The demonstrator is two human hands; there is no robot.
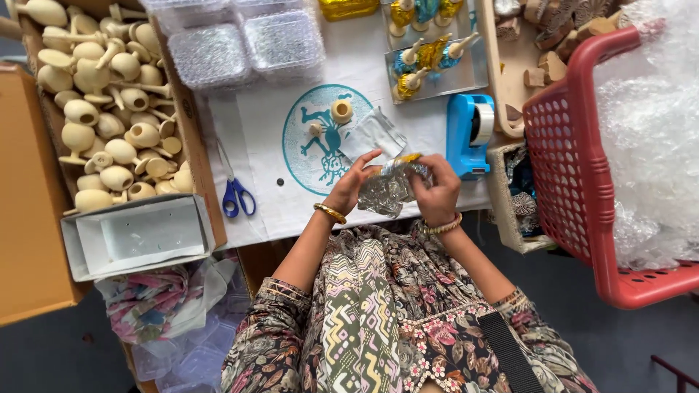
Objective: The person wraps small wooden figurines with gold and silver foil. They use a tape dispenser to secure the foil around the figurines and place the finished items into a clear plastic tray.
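Two hands held close together, fingers bent

The left hand (352, 185) and the right hand (435, 191) are raised side by side, with the palms turned toward each other. The fingers (368, 159) of both are curled in and pinched shut. Both forearms are stretched forward, bare from elbow to wrist, and the elbows are kept apart.
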